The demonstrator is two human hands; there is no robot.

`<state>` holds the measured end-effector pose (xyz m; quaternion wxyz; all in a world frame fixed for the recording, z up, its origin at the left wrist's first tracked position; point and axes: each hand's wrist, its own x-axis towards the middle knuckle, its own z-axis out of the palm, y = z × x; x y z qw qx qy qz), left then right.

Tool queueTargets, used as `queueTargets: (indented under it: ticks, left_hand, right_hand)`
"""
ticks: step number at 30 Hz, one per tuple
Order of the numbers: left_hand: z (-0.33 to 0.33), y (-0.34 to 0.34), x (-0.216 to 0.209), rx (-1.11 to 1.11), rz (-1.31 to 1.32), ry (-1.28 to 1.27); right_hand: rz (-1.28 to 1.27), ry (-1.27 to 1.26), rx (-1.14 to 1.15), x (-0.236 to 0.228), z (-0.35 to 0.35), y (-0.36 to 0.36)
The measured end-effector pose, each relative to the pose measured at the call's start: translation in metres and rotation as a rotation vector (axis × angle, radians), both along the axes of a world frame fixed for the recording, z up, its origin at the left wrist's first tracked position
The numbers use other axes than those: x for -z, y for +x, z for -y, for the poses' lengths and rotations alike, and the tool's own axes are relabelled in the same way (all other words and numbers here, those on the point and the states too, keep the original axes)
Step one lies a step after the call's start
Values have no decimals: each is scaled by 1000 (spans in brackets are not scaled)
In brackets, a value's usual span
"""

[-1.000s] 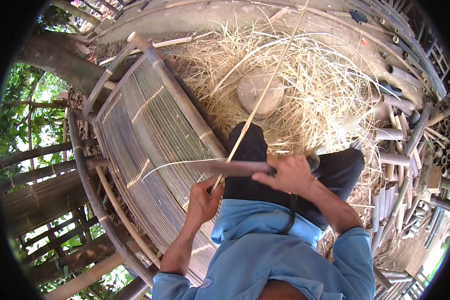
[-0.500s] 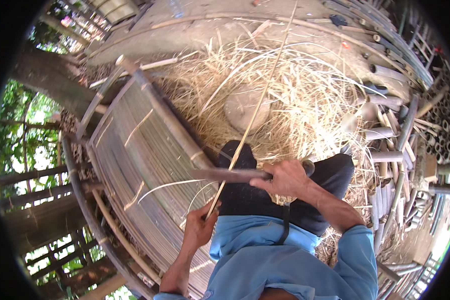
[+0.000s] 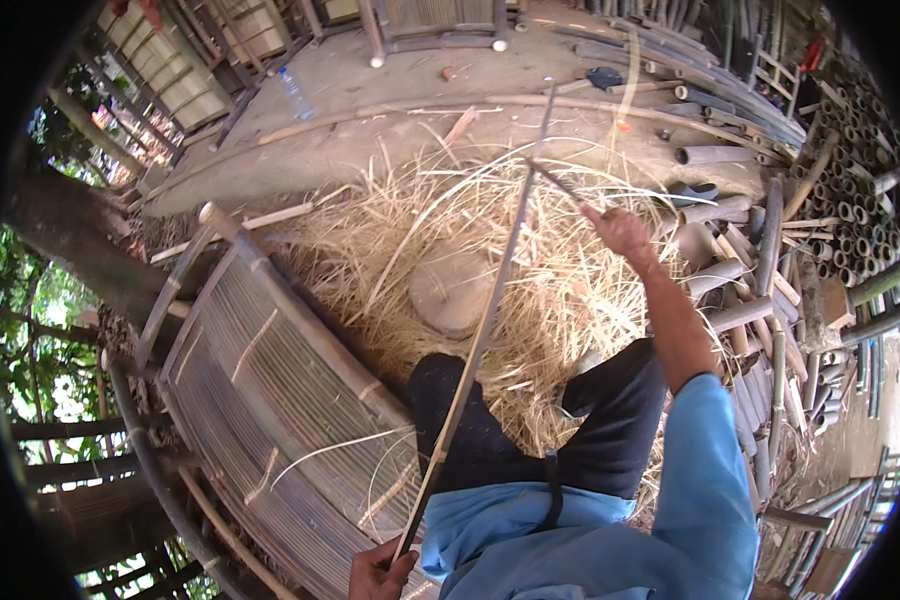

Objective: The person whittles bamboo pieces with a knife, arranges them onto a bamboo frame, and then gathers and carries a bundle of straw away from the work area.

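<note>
knife (image 3: 558, 184) and strip (image 3: 478, 350) are both in the person's hands, but the knife has moved a lot. half a second ago it was across the strip, close over the dark trousers (image 3: 500, 430). now the right hand (image 3: 620, 232) has it far out above the heap of pale shavings (image 3: 580, 300). the right fingers are curled around the handle, and the blade meets the strip in view, up toward its far end (i cannot tell if they really touch). the left hand (image 3: 380, 572) has gone back to the bottom edge of the view, beside the slatted bench (image 3: 280, 400). its thumb and fingers pinch the near part of the strip. so the long, thin strip now runs up from the left hand, over the dark trousers, past the right side of the round block (image 3: 450, 285), and on beyond the blade. much of it looks greyer than it did, so a new side may be facing up. to me, this looks like a change from knife work close to the body to work near the far end. the left pinch seems to be what keeps the strip steady.
</note>
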<state>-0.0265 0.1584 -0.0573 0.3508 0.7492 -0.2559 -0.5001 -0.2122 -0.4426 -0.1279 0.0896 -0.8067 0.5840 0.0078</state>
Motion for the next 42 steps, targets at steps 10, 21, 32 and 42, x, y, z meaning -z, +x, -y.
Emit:
queueTargets:
  ticks: [10, 21, 32, 42]
  left_hand:
    - [121, 34, 44, -108, 21, -134]
    - [132, 23, 46, -195, -208, -149]
    - [106, 25, 43, -148, -299, -73]
    - [36, 16, 1, -139, -445, 118]
  right_hand:
    - [508, 250, -306, 19, -197, 40]
    - [501, 118, -603, 42, -262, 43]
    - [416, 13, -794, 28, -253, 43]
    - [377, 62, -95, 53, -27, 9]
